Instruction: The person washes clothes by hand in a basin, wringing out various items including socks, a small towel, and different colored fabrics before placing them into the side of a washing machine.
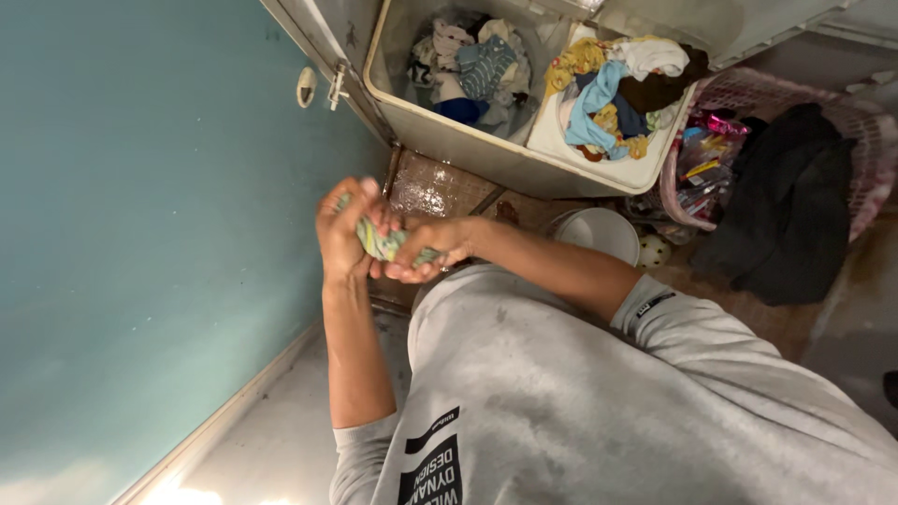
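Note:
Both my hands squeeze a small wet cloth (385,245), pale green with stripes, twisted between them in front of my chest. My left hand (344,229) grips its upper end, fingers curled tight. My right hand (432,249) clamps the lower end, thumb across the fabric. Beyond my hands stands a twin-tub washing machine (440,131); its left tub holds soaked clothes (472,65), and a heap of colourful laundry (617,89) lies over its right tub.
A teal wall (140,206) runs along the left. A pink laundry basket (748,93) with a black garment (790,210) draped over it stands at the right. A white bucket (599,232) sits on the wet tiled floor (435,187).

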